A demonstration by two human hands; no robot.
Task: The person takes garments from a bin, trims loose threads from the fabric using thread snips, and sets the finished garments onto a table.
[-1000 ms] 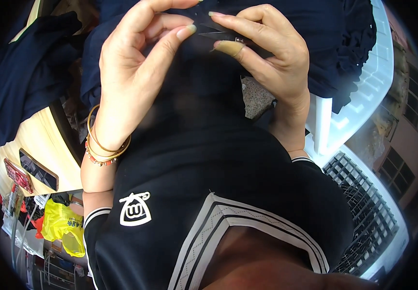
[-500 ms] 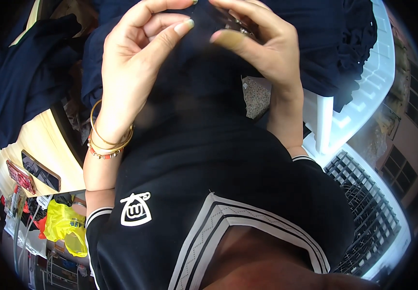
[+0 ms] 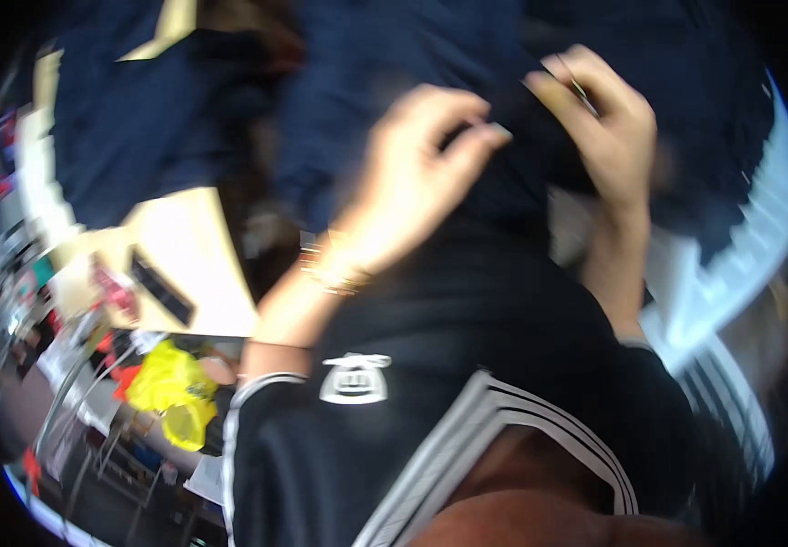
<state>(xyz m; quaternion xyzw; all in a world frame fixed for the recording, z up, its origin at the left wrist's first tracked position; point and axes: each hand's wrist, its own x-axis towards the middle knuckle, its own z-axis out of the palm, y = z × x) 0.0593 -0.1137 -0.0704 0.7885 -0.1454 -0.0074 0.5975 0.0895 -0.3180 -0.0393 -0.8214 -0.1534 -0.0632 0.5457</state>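
Note:
My left hand (image 3: 421, 159), smeared by motion and with gold bangles (image 3: 330, 264) at its wrist, has thumb and forefinger drawn together. Whatever lies between their tips, if anything, is too small or blurred to make out. Farther right, my right hand (image 3: 608, 118) is closed round a small, thin metal object (image 3: 579, 89); only a glinting sliver of it shows between thumb and fingers. A yellowish covering wraps the right thumb. Dark navy fabric (image 3: 394, 46) lies beneath and beyond both hands, spread across the far side.
At left, a pale wooden tabletop (image 3: 198, 251) carries a dark phone (image 3: 161, 290) and a red-patterned phone-like item (image 3: 113, 290). More navy cloth (image 3: 152, 137) drapes over its far part. A yellow plastic bag (image 3: 175, 387) hangs below. To the right stands a white plastic crate (image 3: 731, 287).
The whole view has swung, so the surroundings appear shifted and blurred. Both hands now show lower and farther right in the picture, with a gap still between them.

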